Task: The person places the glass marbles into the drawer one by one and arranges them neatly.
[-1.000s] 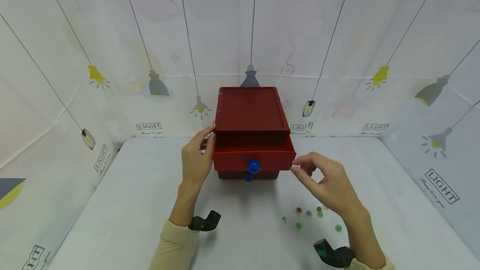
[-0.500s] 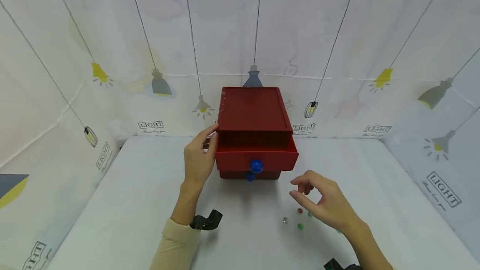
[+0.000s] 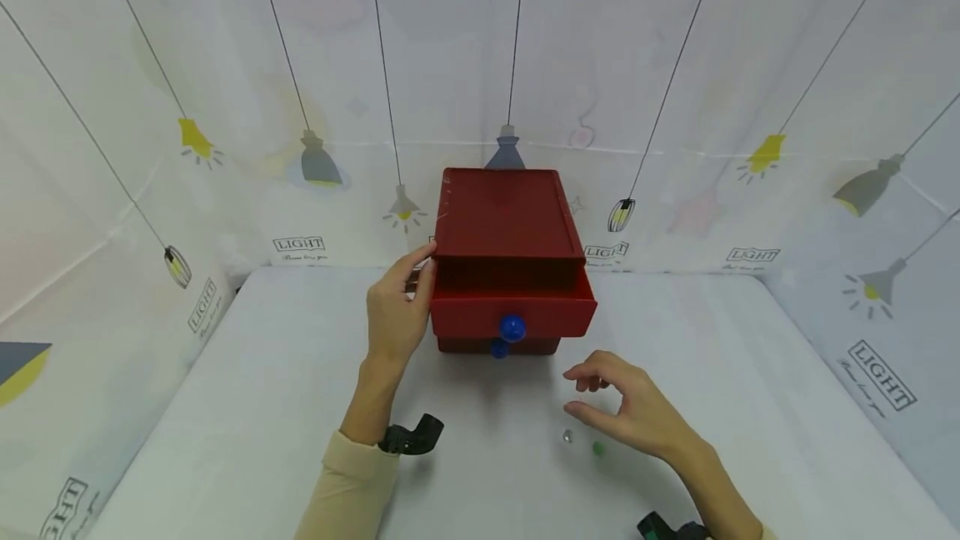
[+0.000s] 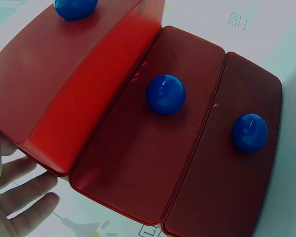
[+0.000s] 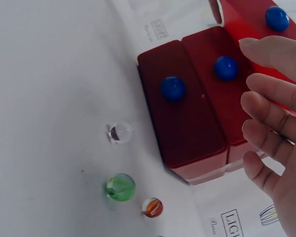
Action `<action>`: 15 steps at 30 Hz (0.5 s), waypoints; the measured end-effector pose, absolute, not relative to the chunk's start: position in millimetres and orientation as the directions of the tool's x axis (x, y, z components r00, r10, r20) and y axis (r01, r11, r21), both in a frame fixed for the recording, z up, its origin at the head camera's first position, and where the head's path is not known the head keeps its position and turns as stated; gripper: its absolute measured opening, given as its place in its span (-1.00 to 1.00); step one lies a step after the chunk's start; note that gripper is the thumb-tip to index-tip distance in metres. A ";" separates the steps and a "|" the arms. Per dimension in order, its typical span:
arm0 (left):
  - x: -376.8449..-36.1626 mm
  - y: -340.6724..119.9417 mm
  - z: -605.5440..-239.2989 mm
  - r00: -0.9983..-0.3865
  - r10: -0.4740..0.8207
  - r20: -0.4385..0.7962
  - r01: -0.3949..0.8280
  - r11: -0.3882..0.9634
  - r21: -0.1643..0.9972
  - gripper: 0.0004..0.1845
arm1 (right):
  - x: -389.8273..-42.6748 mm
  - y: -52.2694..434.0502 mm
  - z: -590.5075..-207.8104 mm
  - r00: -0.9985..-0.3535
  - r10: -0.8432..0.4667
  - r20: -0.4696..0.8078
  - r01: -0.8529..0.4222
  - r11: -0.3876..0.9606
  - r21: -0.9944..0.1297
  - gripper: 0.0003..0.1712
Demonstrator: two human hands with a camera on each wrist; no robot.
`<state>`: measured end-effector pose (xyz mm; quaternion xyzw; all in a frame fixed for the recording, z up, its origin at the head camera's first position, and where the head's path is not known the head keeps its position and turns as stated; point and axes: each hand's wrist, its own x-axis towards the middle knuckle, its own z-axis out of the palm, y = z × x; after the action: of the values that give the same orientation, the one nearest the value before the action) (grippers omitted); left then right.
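Observation:
A red three-drawer chest (image 3: 508, 219) stands at the back of the white table, its top drawer (image 3: 513, 313) pulled partly out. Each drawer has a blue knob (image 3: 512, 327). My left hand (image 3: 396, 307) rests flat against the chest's left side, thumb at the top corner; its straight fingers (image 4: 20, 197) show beside the chest (image 4: 153, 148). My right hand (image 3: 611, 402) hovers low over several loose marbles in front of the chest, fingers relaxed and holding nothing. A clear marble (image 5: 120, 132), a green marble (image 5: 120, 187) and an orange marble (image 5: 152, 207) lie near the right hand (image 5: 274, 128).
The clear marble (image 3: 567, 437) and the green marble (image 3: 597, 447) lie just left of my right hand. White sheets printed with lamps wall in the white table (image 3: 247, 407) on three sides. The two lower drawers (image 4: 187, 158) are closed.
My right hand has left the open drawer's right corner and come down and toward me, over the marbles. The left hand has stayed on the chest's side.

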<state>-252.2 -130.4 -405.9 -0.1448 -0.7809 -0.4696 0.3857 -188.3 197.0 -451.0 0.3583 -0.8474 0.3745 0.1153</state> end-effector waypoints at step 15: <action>-252.6 -131.3 -403.7 -0.659 -0.126 0.741 0.593 0.519 0.616 -0.68 | -194.4 189.6 -472.0 -0.764 -0.570 0.301 -0.609 0.486 -0.627 -0.58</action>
<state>-252.6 -131.3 -403.7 -0.1493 -0.7819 -0.4671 0.3848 -194.4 189.6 -472.0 0.3422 -0.8615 0.3743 0.0262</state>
